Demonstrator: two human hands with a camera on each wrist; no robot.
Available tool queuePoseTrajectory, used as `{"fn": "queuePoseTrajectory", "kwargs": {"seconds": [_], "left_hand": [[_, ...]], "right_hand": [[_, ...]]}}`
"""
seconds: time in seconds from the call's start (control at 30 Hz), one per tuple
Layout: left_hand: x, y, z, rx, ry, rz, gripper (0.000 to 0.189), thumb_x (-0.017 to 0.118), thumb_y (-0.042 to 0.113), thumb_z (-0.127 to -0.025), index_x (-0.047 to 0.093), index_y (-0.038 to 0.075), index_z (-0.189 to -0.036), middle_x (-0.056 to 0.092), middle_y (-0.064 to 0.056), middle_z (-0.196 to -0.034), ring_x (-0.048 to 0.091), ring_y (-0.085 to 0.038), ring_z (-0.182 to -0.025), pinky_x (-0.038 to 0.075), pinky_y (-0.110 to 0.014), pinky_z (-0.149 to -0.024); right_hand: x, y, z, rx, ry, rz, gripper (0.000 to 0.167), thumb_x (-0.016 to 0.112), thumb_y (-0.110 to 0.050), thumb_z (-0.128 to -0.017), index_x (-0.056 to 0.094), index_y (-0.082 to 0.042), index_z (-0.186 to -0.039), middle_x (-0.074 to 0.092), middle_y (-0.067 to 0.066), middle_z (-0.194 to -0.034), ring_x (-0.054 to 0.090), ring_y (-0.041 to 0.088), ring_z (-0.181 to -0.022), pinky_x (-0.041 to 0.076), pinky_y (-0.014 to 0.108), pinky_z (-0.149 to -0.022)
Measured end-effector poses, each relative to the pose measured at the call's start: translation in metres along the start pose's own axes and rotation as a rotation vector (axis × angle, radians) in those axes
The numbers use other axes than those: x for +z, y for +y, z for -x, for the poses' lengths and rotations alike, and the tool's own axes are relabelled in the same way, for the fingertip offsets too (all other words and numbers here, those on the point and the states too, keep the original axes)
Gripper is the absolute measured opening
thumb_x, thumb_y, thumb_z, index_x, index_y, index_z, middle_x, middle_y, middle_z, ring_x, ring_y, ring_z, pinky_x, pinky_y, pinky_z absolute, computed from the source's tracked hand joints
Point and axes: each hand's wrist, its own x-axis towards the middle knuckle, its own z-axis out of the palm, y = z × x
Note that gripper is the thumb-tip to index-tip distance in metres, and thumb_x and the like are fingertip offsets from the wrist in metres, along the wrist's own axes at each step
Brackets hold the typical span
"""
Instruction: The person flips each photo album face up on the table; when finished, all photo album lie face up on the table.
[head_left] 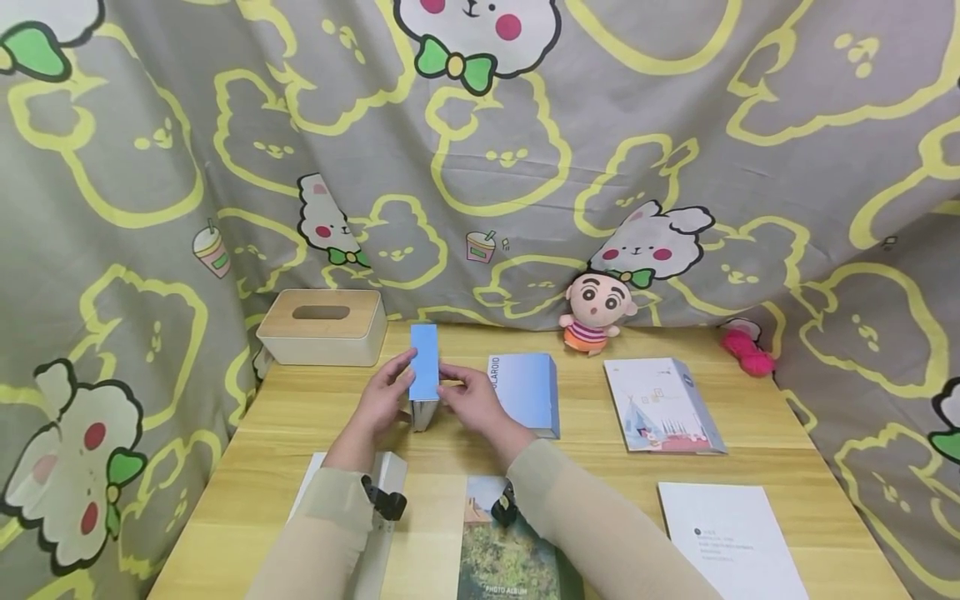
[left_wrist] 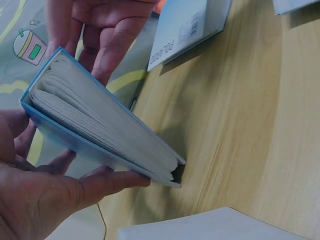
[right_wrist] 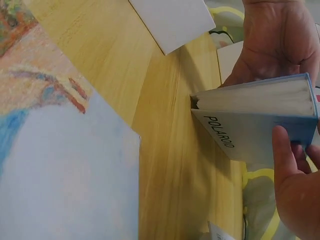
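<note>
Both hands hold a blue photo album [head_left: 424, 362] on the table, its spine facing up and its pages pointing down. In the right wrist view, POLAROID is printed on the album's cover [right_wrist: 240, 132]. My left hand [head_left: 384, 392] grips one cover, with its thumb and fingers spread along it in the left wrist view. From the other side my right hand [head_left: 476, 400] holds the opposite cover, its thumb near the spine. The album's white pages [left_wrist: 95, 110] fan slightly between the covers. A second blue POLAROID album [head_left: 525, 396] lies just right of my right hand.
A tissue box [head_left: 322, 346] stands at the back left, a plush doll [head_left: 592, 312] at the back. To the right lie an illustrated album [head_left: 660, 408] and a white book [head_left: 731, 533]. Below my forearms are a PHOTO ALBUM [head_left: 506, 558] and a white box-like item [head_left: 390, 475].
</note>
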Motion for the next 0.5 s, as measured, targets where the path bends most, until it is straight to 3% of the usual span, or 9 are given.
{"fn": "queuePoseTrajectory", "kwargs": {"seconds": [0.17,0.33,0.5], "left_hand": [[-0.003,0.005,0.001,-0.031,0.003,0.028,0.050,0.047,0.023,-0.114,0.041,0.021,-0.164,0.032,-0.012,-0.171,0.041,-0.043,-0.145,0.053,-0.049,-0.078],[-0.002,0.011,0.005,-0.015,0.043,-0.090,0.050,0.049,0.021,-0.113,0.045,0.020,-0.163,0.037,-0.017,-0.167,0.048,-0.043,-0.138,0.061,-0.050,-0.075],[0.002,0.014,0.007,0.054,0.130,-0.237,0.055,0.066,0.021,-0.106,0.051,0.015,-0.159,0.045,-0.021,-0.161,0.057,-0.046,-0.129,0.064,-0.049,-0.081]], "right_hand": [[0.002,0.002,0.001,0.011,-0.009,-0.001,0.040,0.064,0.000,-0.104,0.061,0.005,-0.143,0.065,0.022,-0.137,0.074,0.031,-0.107,0.062,0.056,-0.086],[0.003,0.006,0.003,0.115,-0.055,-0.017,0.045,0.062,-0.013,-0.108,0.056,-0.002,-0.151,0.065,0.020,-0.140,0.073,0.035,-0.109,0.062,0.057,-0.086],[0.006,0.012,0.005,0.249,-0.133,-0.044,0.056,0.059,-0.028,-0.110,0.045,-0.008,-0.161,0.059,0.021,-0.148,0.071,0.041,-0.110,0.064,0.053,-0.081]]}}
